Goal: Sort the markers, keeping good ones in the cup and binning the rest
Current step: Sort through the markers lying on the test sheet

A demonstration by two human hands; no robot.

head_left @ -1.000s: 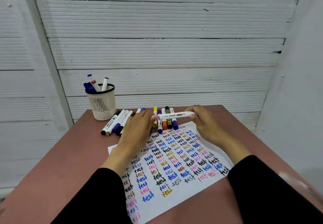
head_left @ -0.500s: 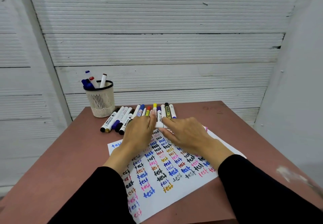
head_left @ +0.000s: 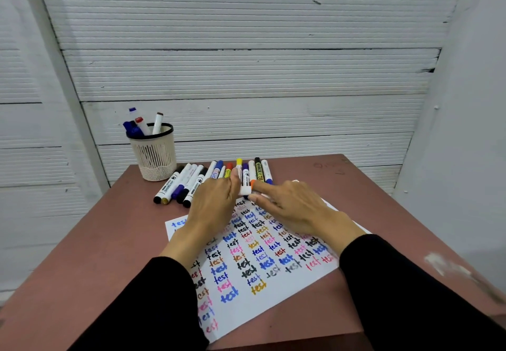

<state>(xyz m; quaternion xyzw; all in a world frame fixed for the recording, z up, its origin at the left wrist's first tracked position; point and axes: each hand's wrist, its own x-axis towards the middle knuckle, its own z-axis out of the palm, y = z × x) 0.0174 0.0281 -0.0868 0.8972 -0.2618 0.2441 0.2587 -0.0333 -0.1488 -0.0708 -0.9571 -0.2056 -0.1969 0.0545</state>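
Both hands on one white marker (head_left: 244,186) at the paper's far edge.
Marker sits just past the test sheet (head_left: 254,263), touching the loose marker row (head_left: 216,175) beyond it. Left hand (head_left: 216,200) thumb against its near end; right hand (head_left: 290,208) fingers (head_left: 260,186) extended onto it, whether they actually pinch it I cannot tell. Mesh cup (head_left: 154,156) with four markers stands well left of the sheet, far corner of the surface (head_left: 82,255).

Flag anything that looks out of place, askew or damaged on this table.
Little stands out. The test sheet lies skewed to the table edge, its near corner at the front edge. The loose markers lie in a rough row, the left ones slanted. The cup stands upright. No spill or damage shows.
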